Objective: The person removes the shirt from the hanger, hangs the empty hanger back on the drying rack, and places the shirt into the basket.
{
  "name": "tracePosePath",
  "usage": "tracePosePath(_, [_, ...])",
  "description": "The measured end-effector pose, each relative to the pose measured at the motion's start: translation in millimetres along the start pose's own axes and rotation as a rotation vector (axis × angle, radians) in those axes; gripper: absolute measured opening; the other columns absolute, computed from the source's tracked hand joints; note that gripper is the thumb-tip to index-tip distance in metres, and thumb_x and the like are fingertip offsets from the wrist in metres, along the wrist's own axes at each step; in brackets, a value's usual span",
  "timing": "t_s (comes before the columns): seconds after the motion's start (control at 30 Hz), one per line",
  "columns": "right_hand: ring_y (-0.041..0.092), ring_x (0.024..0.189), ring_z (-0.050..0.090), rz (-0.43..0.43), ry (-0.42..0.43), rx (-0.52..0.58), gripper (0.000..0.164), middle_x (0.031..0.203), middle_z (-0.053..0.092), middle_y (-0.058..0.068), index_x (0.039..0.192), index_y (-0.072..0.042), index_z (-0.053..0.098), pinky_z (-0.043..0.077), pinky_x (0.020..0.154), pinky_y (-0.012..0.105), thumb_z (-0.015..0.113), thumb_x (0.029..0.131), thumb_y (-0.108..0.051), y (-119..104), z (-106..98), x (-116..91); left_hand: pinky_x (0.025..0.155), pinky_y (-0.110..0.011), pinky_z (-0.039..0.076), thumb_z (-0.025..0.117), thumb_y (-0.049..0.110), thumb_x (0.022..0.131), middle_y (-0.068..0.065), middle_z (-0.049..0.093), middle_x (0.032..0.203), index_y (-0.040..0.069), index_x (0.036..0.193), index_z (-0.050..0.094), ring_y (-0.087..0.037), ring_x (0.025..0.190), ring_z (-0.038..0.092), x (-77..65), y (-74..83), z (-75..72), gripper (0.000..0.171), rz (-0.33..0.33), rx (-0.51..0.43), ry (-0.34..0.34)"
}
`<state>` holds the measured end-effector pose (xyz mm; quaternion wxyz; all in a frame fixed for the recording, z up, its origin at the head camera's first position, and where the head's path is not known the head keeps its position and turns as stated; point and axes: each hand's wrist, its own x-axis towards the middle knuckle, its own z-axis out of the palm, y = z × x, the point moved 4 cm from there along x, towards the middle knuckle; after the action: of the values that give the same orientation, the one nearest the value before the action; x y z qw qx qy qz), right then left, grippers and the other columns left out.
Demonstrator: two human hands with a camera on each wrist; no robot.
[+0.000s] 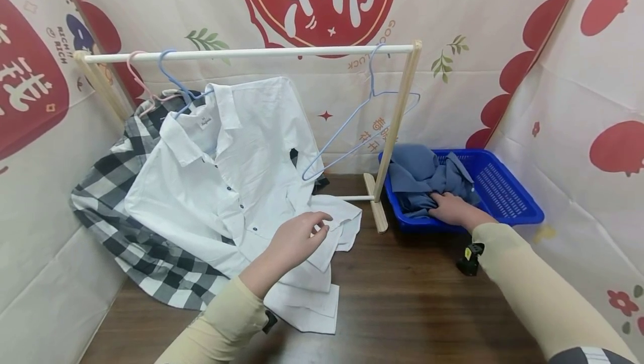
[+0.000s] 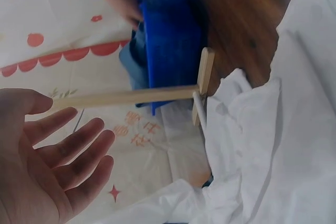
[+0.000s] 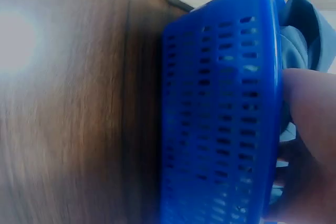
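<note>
On the dark wooden table (image 1: 412, 297), my right hand (image 1: 453, 208) reaches into the blue basket (image 1: 508, 190), fingers on the blue garment (image 1: 420, 176); whether they grip it, I cannot tell. My left hand (image 1: 297, 238) hovers relaxed, empty, over the white shirt (image 1: 226, 185), farther away.

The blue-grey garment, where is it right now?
In the head view the blue-grey garment lies in the blue basket at right, beside the rack's wooden post, with the right hand on it.
</note>
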<state>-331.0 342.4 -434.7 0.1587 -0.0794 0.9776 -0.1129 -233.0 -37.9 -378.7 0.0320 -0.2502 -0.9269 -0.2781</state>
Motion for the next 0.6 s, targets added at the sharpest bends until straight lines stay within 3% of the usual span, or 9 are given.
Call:
tracePosePath(0.13, [0.064, 0.126, 0.025, -0.001, -0.003, 0.002, 0.072, 0.140, 0.026, 0.046, 0.144, 0.014, 0.028, 0.026, 0.098, 0.072, 0.050, 0.098, -0.037, -0.4, -2.9, -12.3, 0.073, -0.033, 0.052, 0.050, 0.018, 0.097, 0.002, 0.068, 0.101, 0.014, 0.119, 0.068, -0.011, 0.086, 0.065, 0.1, -5.1, -7.7, 0.029, -0.005, -0.002, 0.036])
tracePosePath(0.37, [0.063, 0.126, 0.026, 0.017, 0.040, -0.001, 0.082, 0.141, 0.027, 0.043, 0.147, 0.008, 0.030, 0.022, 0.092, 0.080, 0.050, 0.096, -0.052, -6.5, -7.1, -28.9, 0.075, -0.033, 0.051, 0.050, 0.020, 0.097, 0.002, 0.068, 0.102, 0.015, 0.120, 0.067, -0.012, 0.088, 0.065, -4.1, -10.5, -14.2, 0.029, -0.020, -0.016, 0.033])
tracePosePath(0.6, [0.063, 0.125, 0.026, 0.060, 0.076, -0.018, 0.085, 0.142, 0.028, 0.041, 0.146, 0.006, 0.033, 0.017, 0.087, 0.085, 0.051, 0.093, -0.058, -21.9, -13.2, -47.0, 0.075, -0.036, 0.051, 0.051, 0.020, 0.098, 0.001, 0.067, 0.104, 0.015, 0.120, 0.067, -0.017, 0.092, 0.066, -11.5, -16.2, -23.1, 0.027, -0.055, -0.024, 0.070])
